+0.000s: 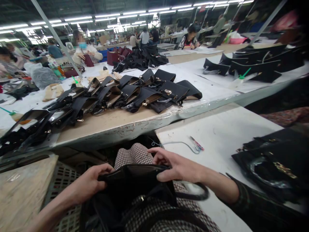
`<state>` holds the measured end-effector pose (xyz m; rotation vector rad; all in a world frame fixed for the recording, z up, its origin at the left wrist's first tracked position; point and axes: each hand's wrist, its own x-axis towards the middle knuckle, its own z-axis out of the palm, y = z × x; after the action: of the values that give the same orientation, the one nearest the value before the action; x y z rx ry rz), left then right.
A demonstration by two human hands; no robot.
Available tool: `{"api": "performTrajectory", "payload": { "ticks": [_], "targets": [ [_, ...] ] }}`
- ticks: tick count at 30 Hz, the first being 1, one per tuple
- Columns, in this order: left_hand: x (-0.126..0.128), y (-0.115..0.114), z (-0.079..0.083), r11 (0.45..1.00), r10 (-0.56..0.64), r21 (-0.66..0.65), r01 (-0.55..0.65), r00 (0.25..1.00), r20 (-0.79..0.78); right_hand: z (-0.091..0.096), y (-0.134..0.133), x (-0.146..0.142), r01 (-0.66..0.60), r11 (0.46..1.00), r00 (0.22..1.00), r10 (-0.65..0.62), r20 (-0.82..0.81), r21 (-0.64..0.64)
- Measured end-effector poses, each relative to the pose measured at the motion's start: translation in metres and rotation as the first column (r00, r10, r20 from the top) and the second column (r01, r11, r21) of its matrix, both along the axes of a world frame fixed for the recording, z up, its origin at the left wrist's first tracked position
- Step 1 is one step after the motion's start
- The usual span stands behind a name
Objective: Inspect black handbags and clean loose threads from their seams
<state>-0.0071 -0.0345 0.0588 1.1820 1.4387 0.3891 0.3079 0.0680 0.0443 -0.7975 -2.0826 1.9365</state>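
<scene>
A black handbag (137,180) lies across my lap, on checked cloth (132,156). My left hand (96,180) is closed on the bag's left upper corner, fingers behind the edge and thumb in front. At the right end of the same edge, my right hand (172,166) grips it between thumb and curled fingers. A dark handle loop (193,195) sticks out to the right, below my right forearm. The lower part of the bag merges with dark material, so its outline there is hard to make out.
Pink-handled thread snips (198,143) on a cord lie on the white side table (224,125). More black bags (270,164) are stacked at right. Rows of black bags (140,91) cover the long workbench (125,129) ahead. A plastic basket (64,180) stands at left. Several people work farther back.
</scene>
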Motion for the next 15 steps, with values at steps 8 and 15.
{"api": "performTrajectory", "payload": {
  "ticks": [8, 15],
  "targets": [
    [0.009, 0.012, 0.001, 0.988, -0.140, 0.066, 0.141, 0.990, -0.023, -0.052, 0.019, -0.004, -0.058, 0.955, 0.986, 0.010, -0.165, -0.292],
    [0.018, 0.031, -0.036, 0.967, -0.173, 0.182, 0.178, 0.984, -0.046, -0.060, 0.015, 0.004, 0.086, 0.986, 0.981, -0.108, -0.161, -0.140]
  ]
}}
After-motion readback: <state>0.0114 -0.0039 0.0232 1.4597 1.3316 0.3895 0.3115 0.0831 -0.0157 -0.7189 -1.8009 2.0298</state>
